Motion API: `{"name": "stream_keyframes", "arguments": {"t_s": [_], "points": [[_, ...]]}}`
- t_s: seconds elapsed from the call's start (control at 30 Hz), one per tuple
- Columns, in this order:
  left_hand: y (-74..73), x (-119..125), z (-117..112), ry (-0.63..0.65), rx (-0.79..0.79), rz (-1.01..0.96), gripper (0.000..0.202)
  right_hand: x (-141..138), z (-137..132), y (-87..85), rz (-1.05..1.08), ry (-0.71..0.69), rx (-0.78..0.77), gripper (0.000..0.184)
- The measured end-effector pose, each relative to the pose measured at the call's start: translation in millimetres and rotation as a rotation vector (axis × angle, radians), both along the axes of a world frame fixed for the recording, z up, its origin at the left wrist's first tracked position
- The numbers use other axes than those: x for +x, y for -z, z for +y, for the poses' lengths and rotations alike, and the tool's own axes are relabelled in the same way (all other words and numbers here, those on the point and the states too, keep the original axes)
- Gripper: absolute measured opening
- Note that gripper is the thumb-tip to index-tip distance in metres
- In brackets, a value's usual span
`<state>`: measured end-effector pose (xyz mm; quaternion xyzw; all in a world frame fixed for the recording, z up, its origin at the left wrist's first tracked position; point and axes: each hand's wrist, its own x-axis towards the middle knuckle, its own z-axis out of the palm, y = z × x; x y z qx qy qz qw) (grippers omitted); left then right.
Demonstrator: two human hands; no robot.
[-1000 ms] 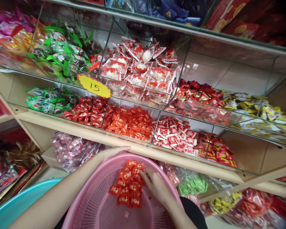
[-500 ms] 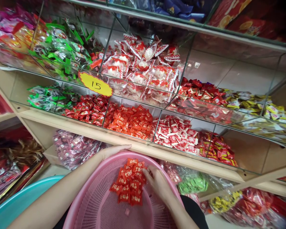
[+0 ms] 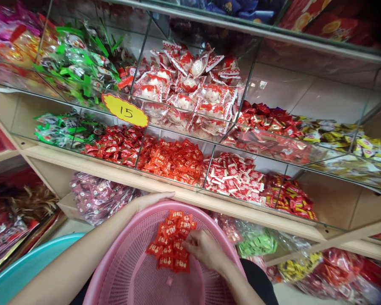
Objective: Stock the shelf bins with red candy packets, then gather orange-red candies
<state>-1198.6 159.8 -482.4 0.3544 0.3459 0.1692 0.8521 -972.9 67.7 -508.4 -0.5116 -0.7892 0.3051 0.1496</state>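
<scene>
A pink plastic basket [image 3: 127, 271] is tilted against the shelf edge. Inside it lies a pile of small orange-red wrapped candies [image 3: 171, 241]. My left hand [image 3: 152, 199] grips the basket's far rim, fingers curled over it. Down in the basket, my right hand [image 3: 203, 250] has its fingers curled and pinched on the candies at the right side of the pile. Just above the basket, a glass bin [image 3: 171, 161] on the lower shelf holds the same orange-red candies.
Glass-divided bins on two shelves hold green [image 3: 79, 63], white-and-red [image 3: 190, 89], red [image 3: 117, 144] and yellow [image 3: 343, 140] candies. A yellow price tag [image 3: 125, 111] reads 15. Bagged sweets [image 3: 95, 199] lie under the shelf. A teal basin [image 3: 25, 267] is at lower left.
My right hand's fingers have curled in and closed on candies in the pile, sliding slightly down and left. The left hand has stayed on the rim.
</scene>
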Motion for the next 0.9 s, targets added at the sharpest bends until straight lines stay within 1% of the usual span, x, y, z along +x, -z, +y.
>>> {"name": "stream_keyframes", "arguments": {"t_s": [0.23, 0.37, 0.47, 0.6, 0.67, 0.9], "points": [[5.5, 0.4, 1.6, 0.007, -0.001, -0.003, 0.046, 2.0, 2.5, -2.6, 0.163, -0.018, -0.114, 0.019], [3.6, 1.4, 0.8, 0.001, 0.009, 0.005, 0.046, 4.9, 5.1, -3.1, 0.211, -0.022, -0.159, 0.017], [-1.1, 2.0, -1.3, -0.003, -0.002, 0.017, 0.045, 5.7, 5.7, -0.2, 0.157, -0.018, -0.111, 0.017], [-4.6, 2.1, -3.0, -0.010, -0.008, 0.010, 0.044, 6.4, 5.4, 4.5, 0.025, 0.066, -0.023, 0.018], [-5.0, 1.9, -3.1, -0.001, -0.007, 0.013, 0.044, 7.1, 5.3, 5.7, -0.006, 0.088, -0.007, 0.020], [-1.5, 2.1, -0.9, 0.009, 0.020, 0.015, 0.047, 8.6, 6.2, 8.1, -0.057, 0.090, 0.064, 0.030]]}}
